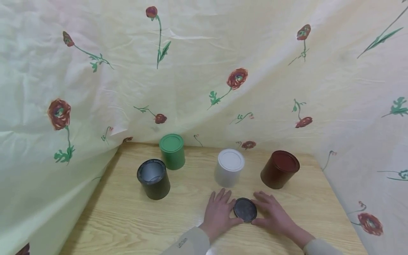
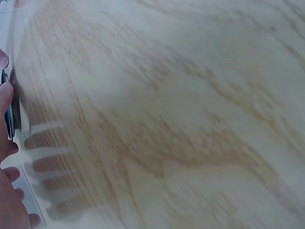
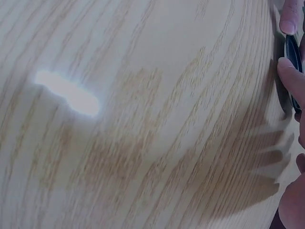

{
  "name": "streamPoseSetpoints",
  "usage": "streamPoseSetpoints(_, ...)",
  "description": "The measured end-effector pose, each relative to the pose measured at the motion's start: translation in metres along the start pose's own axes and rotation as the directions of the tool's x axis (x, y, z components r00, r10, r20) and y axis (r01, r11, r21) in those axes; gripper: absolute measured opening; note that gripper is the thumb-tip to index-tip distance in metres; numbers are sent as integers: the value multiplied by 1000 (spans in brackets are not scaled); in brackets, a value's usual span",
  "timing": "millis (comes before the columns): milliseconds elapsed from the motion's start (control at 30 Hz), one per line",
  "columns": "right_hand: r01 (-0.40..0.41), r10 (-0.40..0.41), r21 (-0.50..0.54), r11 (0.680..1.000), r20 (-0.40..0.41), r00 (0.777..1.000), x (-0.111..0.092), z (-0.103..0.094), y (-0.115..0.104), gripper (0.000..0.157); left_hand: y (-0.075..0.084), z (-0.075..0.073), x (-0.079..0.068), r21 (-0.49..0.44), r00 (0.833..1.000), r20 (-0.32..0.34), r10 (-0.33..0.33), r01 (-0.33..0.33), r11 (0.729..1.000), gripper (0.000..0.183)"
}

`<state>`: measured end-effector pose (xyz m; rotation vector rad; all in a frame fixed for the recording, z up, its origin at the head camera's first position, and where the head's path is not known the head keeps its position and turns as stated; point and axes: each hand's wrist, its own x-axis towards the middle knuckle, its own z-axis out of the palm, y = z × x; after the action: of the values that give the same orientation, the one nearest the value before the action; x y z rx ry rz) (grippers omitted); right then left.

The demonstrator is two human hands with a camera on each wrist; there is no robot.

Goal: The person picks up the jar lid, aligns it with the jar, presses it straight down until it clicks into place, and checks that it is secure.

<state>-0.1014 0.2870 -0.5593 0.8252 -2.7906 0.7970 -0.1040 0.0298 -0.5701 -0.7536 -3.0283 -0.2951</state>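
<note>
A round black lid (image 1: 245,209) lies between both hands at the front of the table in the head view. My left hand (image 1: 220,212) holds its left edge with thumb and index finger, the other fingers spread forward. On the opposite edge my right hand (image 1: 275,214) grips it the same way. Both wrist views show the lid (image 3: 293,50) edge-on with thumbs at its rim and a shadow beside it; whether it touches the table I cannot tell. To the left stands an uncovered black can (image 1: 156,186), its grey inside showing.
Behind the hands stands a white can (image 1: 227,175) with its lid on. A dark red lidded can (image 1: 277,171) is to the right, a green lidded can (image 1: 173,156) at the back left. Flowered cloth (image 1: 197,88) hangs around the wooden table (image 1: 127,226).
</note>
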Motion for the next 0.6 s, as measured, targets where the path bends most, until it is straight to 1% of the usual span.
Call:
streamPoseSetpoints(200, 14, -14, -1, 1000, -39, 999, 0, 3, -3, 67, -4, -6, -2, -17, 1000, -7, 17, -17, 1000, 78)
streamPoseSetpoints(367, 57, -58, -25, 998, -74, 996, 0, 4, -4, 72, -6, -14, -4, -18, 1000, -8, 28, -28, 999, 78)
streamPoseSetpoints(533, 95, -100, -58, 994, -98, 990, 7, -1, -7, 77, -10, -24, -5, -19, 999, -34, 31, -32, 999, 79)
streamPoseSetpoints(600, 114, -119, -50, 992, -113, 986, 11, -3, -10, 77, -13, -28, -5, -24, 999, -35, 31, -32, 999, 79)
